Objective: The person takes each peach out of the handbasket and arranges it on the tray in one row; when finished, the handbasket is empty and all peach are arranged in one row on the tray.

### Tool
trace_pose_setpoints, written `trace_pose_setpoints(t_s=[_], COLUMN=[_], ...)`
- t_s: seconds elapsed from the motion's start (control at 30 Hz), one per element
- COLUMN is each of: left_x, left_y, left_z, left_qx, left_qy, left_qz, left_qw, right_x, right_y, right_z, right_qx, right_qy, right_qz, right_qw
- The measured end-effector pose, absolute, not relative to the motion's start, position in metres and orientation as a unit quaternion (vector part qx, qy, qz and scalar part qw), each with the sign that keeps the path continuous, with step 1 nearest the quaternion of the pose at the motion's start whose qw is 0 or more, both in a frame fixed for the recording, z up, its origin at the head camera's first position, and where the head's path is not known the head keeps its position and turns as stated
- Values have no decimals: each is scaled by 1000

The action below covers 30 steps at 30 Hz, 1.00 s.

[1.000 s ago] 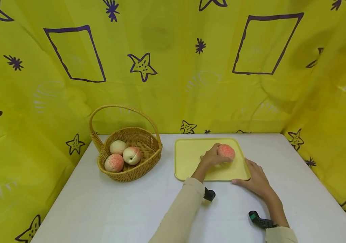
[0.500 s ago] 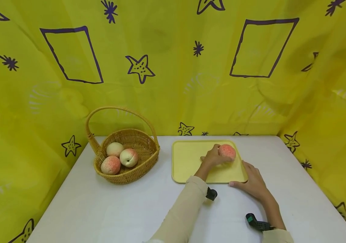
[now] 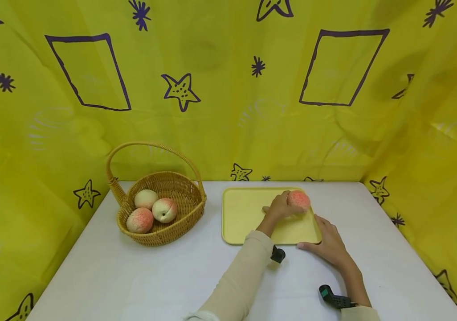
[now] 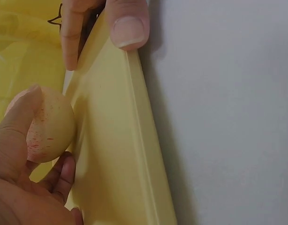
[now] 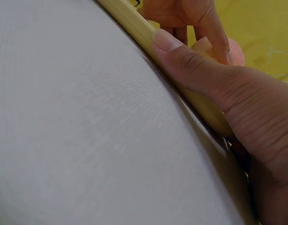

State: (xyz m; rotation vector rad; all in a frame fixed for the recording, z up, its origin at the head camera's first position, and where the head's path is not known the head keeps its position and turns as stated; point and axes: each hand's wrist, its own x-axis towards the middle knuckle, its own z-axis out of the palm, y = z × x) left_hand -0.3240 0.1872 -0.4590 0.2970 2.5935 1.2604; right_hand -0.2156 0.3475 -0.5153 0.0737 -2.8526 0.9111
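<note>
Head view: the pink peach [image 3: 299,199] sits in your left hand [image 3: 280,208] above the right part of the yellow tray [image 3: 238,218], just up from your right hand [image 3: 330,238]. Left fingers and thumb curl about the fruit; right thumb lies along the near rim, fingers along the right rim, so the hand grips the corner between them. Wicker basket [image 3: 191,218] well to the left, three peaches [image 3: 164,210] in it. Against a second ago: all of it sits further left in the frame, and your peach lies closer to the tray's right rim; both hands keep their holds. Left wrist view: peach at the left, paler side showing, your left fingers and thumb pinching it; whether it touches the tray, cannot tell. Your right thumb rests on the rim at the top. Right wrist view: your right thumb presses the tray's rim, its other fingers mostly hidden; beyond it your left hand and part of the peach, the grip partly hidden.
</note>
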Motion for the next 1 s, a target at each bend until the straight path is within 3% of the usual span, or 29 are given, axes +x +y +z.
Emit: trace_pose_setpoints(t_s=[0.43,1.0], left_x=[-330,-326], left_y=[186,194], left_z=[-465,-462], left_qx=[134,103], left_qy=[895,913], left_qz=[403,381], left_qw=[134,98], right_x=[-216,-217], right_y=[344,346], right_z=[-514,-513], right_qx=[26,26], right_qy=[-951,-953], right_qz=[301,293], right_qw=[70,67])
